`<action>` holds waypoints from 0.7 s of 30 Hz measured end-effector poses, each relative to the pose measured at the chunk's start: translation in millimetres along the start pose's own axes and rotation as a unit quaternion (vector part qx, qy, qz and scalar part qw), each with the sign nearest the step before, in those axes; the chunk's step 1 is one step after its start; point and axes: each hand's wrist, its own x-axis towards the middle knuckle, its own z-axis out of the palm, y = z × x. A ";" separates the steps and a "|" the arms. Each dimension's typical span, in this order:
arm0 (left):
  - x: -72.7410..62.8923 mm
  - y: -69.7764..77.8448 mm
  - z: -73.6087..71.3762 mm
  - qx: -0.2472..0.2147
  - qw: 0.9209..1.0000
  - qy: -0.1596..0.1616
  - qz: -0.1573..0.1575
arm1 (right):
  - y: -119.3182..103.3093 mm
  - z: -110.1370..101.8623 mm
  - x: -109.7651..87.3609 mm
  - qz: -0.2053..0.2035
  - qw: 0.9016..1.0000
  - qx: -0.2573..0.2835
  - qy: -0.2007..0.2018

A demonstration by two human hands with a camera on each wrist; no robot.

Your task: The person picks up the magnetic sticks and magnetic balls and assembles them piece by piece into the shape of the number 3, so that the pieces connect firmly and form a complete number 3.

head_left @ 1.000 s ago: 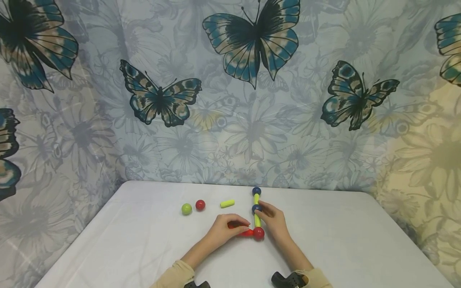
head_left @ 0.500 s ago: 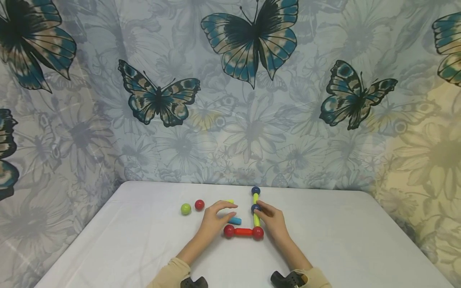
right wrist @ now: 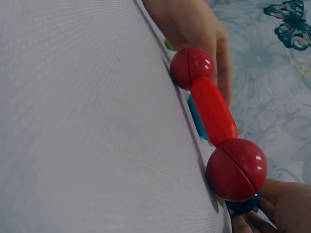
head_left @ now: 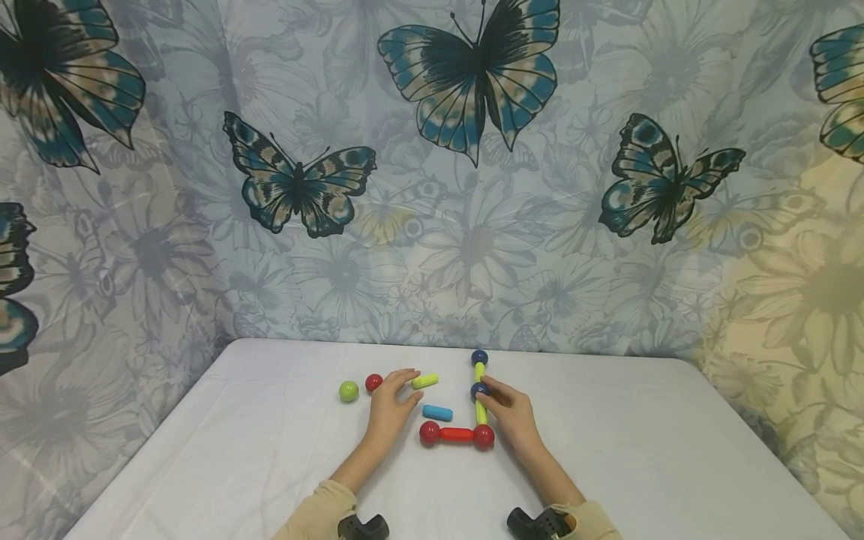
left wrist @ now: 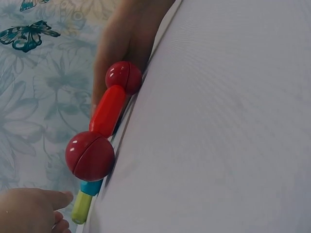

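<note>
In the head view, my left hand [head_left: 389,405] reaches toward the loose yellow-green rod [head_left: 425,381], thumb and fingers apart with nothing between them. My right hand [head_left: 511,411] pinches the middle dark blue ball [head_left: 480,391] of a joined chain. Yellow-green rods link that ball to a far blue ball [head_left: 479,358] and a near red ball [head_left: 483,436]. From the near red ball a red rod [head_left: 457,435] runs left to another red ball [head_left: 429,433]. Behind this red rod lies a loose light blue rod [head_left: 437,412].
A green ball [head_left: 348,391] and a loose red ball [head_left: 374,382] lie left of the hands, the red one just beside the left fingers. The white-covered table [head_left: 641,435] ends at a butterfly-patterned cloth [head_left: 472,285] behind.
My left hand has let go of the red rod and ball and moved left and away toward the loose yellow-green rod, uncovering the light blue rod. The right hand stays on the blue ball.
</note>
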 end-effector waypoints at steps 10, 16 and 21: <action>2.8 -8.0 2.9 -0.015 0.999 -0.021 -0.022 | 1.2 -1.0 1.1 0.002 1.000 0.008 0.002; 6.0 -13.1 5.4 -0.046 0.998 -0.018 -0.026 | 2.2 -0.9 1.4 0.006 1.000 0.008 0.006; 9.3 -13.7 6.1 -0.057 0.998 -0.015 -0.029 | 1.6 0.3 0.5 0.005 1.000 0.007 0.003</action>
